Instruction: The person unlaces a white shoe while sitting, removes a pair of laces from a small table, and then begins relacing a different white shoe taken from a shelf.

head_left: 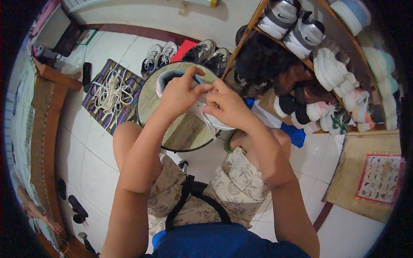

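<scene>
White shoe [196,110] beneath 2 hands [177,98] [228,106]

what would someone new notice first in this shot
Probably the left hand and right hand close together at a white shoe over the round table, near the middle. Next, perhaps, the tangle of pale laces on a striped cloth on the floor at left, and the crowded shoe rack at upper right.

head view | from above the lap [238,178] | faces down | fingers [220,86] near (fisheye, dark-rimmed)
</scene>
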Available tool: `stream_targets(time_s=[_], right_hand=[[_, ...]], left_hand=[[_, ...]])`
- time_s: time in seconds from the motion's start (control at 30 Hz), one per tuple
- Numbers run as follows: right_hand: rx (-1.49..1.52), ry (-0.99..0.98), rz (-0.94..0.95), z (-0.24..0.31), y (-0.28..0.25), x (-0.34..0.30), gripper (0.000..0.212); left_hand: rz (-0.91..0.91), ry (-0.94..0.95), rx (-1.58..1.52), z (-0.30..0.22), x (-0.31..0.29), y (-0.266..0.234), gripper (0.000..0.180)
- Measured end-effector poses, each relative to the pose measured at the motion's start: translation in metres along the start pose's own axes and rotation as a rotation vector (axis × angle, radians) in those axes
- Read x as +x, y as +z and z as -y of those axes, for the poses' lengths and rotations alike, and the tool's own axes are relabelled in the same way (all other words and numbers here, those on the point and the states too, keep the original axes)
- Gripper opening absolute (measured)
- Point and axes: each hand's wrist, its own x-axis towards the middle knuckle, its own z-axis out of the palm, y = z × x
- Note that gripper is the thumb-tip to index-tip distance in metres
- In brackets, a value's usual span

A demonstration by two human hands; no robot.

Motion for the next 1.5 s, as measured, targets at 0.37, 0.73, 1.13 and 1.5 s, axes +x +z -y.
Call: stream_targets(time_s=[0.37,0.73,1.13,1.5], right_hand=[[0.125,0.046,-0.121,0.006,-0.006,-0.013,0.016],[-0.040,-0.203,-0.204,0.009,0.015,-0.003,0.015],[1.294,0.445,-0.740,-0.037,-0.021,0.000,0.024],[-0.134,0.036,-0.204,0.013,0.009,-0.013,0.026]], left_hand=[[-0.002,-0.001,0.013,0.009,0.004,0.001,0.042],[0.097,-0.039,-0.026,0.011,0.004,-0.006,0.037],[0.192,0.072,-0.001,0.003,-0.001,-0.010,0.057],[0.135,0.018,-0.095,0.009,0.006,-0.005,0.041]])
